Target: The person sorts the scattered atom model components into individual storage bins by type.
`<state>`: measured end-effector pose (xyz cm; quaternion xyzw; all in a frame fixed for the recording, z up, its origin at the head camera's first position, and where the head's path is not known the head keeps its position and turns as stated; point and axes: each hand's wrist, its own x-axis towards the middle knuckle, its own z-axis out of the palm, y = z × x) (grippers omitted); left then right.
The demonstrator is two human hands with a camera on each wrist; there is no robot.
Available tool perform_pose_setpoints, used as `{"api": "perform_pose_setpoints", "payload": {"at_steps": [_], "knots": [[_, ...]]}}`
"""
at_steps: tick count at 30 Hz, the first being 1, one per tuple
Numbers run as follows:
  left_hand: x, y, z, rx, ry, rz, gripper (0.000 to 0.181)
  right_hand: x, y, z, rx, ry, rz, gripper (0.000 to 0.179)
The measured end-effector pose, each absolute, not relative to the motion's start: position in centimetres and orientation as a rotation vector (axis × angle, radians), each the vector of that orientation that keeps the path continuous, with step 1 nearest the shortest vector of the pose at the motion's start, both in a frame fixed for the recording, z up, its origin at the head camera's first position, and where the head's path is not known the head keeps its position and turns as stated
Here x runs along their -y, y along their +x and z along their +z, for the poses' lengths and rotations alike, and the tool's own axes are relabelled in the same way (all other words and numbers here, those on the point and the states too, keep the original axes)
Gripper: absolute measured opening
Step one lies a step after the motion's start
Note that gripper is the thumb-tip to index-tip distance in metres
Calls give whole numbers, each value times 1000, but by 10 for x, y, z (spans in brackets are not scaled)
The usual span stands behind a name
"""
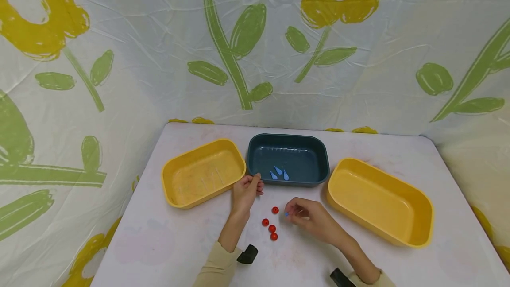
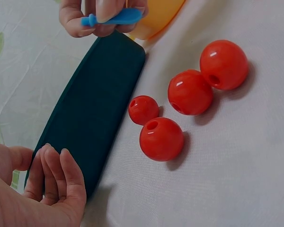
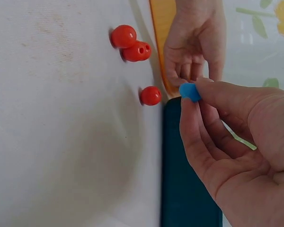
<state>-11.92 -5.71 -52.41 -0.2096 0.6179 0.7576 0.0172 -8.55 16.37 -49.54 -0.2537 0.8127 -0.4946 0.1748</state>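
My right hand (image 1: 312,218) pinches a small blue teardrop-shaped piece (image 2: 116,18) between thumb and fingertips, above the table beside the red beads (image 1: 272,228). The piece has a ribbed narrow tip and a rounded end. My left hand (image 1: 245,194) is at the near left corner of the dark teal tray (image 2: 92,104), its fingers lightly bent and overlapping the tray wall in the left wrist view. No object shows between its fingers. Several round red beads with holes lie on the table between the hands. Three more blue teardrop pieces (image 1: 279,171) lie inside the teal tray.
A yellow tray (image 1: 172,194) at the left holds several thin clear sticks (image 1: 215,177). Another yellow tray (image 1: 382,203) stands angled at the right. A flower-printed cloth (image 1: 279,56) hangs behind the white table (image 1: 151,234).
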Motion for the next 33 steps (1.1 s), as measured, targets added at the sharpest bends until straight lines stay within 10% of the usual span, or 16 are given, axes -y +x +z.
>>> {"api": "perform_pose_setpoints", "payload": {"at_steps": [33], "knots": [[57, -119, -521, -1910, -687, 2338, 25, -155, -123, -484, -2427, -639, -1667, 19]]}}
